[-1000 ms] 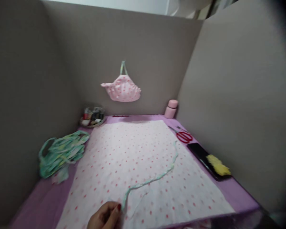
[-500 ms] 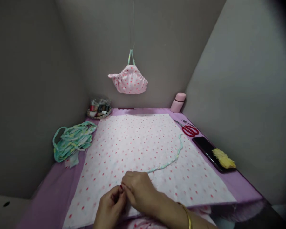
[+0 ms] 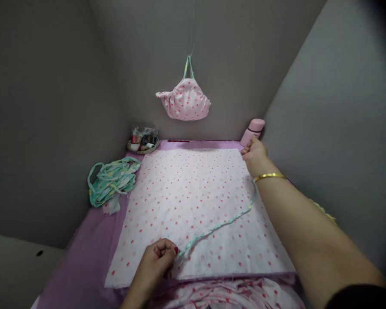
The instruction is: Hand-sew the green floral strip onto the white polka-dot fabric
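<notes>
A white cloth with red dots (image 3: 193,201) lies flat on the purple table (image 3: 83,266). A thin mint-green fabric strip (image 3: 225,223) runs across it from near left to far right. My left hand (image 3: 156,262) is closed near the cloth's front edge, pinching the strip's near end. My right hand (image 3: 254,155), with a gold bangle at the wrist, is closed at the cloth's far right corner, gripping the strip's other end.
A bundle of mint-green strips (image 3: 112,184) lies at the left. A small basket of thread spools (image 3: 143,143) and a pink bottle (image 3: 252,131) stand at the back. A dotted pink fabric pouch (image 3: 185,101) hangs on the grey partition. More dotted cloth (image 3: 225,294) lies below the table edge.
My right hand has left my left hand and slid out along the strip to the far right corner. My right arm now hides the scissors and phone. The view has tilted down.
</notes>
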`<act>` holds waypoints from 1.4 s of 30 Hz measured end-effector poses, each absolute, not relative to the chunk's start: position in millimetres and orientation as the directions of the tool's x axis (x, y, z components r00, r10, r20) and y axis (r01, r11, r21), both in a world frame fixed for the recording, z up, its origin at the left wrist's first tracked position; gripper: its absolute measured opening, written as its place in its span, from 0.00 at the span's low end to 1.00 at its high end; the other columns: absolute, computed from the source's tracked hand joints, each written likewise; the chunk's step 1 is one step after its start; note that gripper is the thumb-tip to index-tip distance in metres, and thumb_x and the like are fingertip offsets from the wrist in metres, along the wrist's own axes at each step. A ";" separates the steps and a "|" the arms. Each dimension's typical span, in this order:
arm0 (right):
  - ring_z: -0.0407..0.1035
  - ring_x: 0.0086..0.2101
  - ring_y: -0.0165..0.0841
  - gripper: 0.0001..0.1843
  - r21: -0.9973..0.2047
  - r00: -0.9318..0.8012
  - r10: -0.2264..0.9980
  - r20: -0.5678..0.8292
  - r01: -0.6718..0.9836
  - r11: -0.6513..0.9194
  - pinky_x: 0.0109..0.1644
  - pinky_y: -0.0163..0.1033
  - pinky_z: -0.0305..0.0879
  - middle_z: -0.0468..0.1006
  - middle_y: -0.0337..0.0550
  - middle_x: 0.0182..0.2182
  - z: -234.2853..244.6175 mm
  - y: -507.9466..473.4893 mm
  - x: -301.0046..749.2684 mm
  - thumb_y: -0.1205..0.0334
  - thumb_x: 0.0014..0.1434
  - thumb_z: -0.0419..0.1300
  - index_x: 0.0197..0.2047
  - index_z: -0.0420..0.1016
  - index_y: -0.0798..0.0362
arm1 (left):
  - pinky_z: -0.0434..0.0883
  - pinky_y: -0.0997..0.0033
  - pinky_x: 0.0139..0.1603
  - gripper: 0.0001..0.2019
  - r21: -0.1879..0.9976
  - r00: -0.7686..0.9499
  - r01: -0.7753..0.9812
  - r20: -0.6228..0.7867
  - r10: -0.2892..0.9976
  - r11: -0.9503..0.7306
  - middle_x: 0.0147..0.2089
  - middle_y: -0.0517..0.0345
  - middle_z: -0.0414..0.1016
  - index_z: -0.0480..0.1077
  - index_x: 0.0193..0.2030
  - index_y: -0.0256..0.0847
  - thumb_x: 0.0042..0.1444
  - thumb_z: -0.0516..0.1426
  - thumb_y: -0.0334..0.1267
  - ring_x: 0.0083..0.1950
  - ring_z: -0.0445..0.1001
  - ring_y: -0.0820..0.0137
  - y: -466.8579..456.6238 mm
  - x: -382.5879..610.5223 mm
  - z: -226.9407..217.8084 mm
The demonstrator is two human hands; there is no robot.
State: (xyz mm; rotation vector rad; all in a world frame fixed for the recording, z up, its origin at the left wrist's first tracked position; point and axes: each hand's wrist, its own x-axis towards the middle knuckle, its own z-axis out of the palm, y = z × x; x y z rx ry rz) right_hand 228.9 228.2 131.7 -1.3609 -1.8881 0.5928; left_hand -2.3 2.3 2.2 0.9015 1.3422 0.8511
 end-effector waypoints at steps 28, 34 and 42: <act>0.58 0.22 0.28 0.10 -0.882 -0.188 0.972 0.141 0.422 0.210 0.27 0.33 0.53 0.68 0.37 0.20 31.4 224.3 198.3 0.57 0.50 0.56 0.28 0.72 0.56 | 0.51 0.80 0.15 0.11 0.888 0.072 -0.004 -0.459 0.886 0.460 0.11 0.73 0.54 0.66 0.24 0.39 0.43 0.58 0.45 0.13 0.50 0.80 2.0 -3.7 -2.7; 0.55 0.20 0.28 0.09 -0.792 0.112 0.963 0.246 0.596 0.134 0.26 0.35 0.48 0.63 0.34 0.16 35.7 262.9 229.8 0.58 0.49 0.57 0.25 0.72 0.55 | 0.49 0.80 0.15 0.11 0.882 0.081 -0.017 -0.468 0.880 0.471 0.11 0.73 0.54 0.65 0.23 0.39 0.42 0.59 0.45 0.13 0.49 0.81 2.1 -2.8 -2.8; 0.57 0.23 0.31 0.06 -0.677 0.083 0.966 0.244 0.728 0.109 0.29 0.36 0.48 0.65 0.37 0.19 44.6 253.9 229.2 0.65 0.49 0.58 0.31 0.74 0.56 | 0.49 0.81 0.15 0.10 0.881 0.085 -0.021 -0.470 0.878 0.473 0.13 0.73 0.54 0.67 0.25 0.38 0.45 0.59 0.44 0.14 0.48 0.81 1.3 -3.1 -6.6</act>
